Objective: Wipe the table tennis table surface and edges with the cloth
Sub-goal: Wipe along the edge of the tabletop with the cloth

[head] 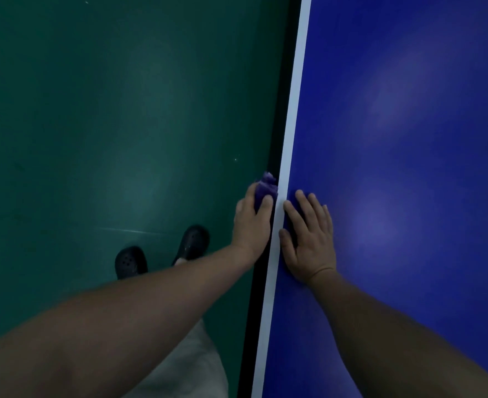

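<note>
- The step in hand looks to be the edge wipe: the left hand [251, 222] clutches a bunched purple cloth [264, 188], fingers curled round it, pressing it to the dark side edge [261, 271] of the table tennis table [409, 139].
- The cloth pokes out just beyond the left fingertips — beside the white sideline [291, 139].
- The right hand [309, 239] lies flat, fingers straight and spread, on the blue top just across that line — likely bracing.
- Next, probably, the cloth slides along the edge under steady pressure.
</note>
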